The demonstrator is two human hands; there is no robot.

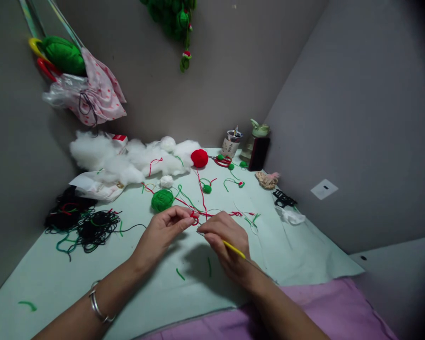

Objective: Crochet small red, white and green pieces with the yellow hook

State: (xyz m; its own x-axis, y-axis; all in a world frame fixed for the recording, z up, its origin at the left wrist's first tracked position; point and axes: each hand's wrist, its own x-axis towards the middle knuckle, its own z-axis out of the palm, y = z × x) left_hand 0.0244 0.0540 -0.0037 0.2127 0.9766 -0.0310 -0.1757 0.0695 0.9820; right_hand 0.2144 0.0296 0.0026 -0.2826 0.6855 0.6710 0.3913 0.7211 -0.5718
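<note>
My left hand (165,232) is closed, pinching a small loop of red yarn (194,218) between thumb and fingertips. In my right hand (227,241) is a crochet hook (233,249) with a yellow handle, gripped like a pen. Its tip points left, close to the red loop; whether it touches the yarn I cannot tell. Red strands run from the loop back to a red yarn ball (199,158) and across the table. Just behind my left hand sits a green yarn ball (162,200).
White stuffing (145,158) spreads along the back. Tangled black yarn (97,229) lies left. Red-handled scissors (223,161), a pen cup (232,143), a bottle (260,130) and a dark phone (259,154) stand or lie at back right. Small green crocheted pieces (207,189) and snippets are scattered about.
</note>
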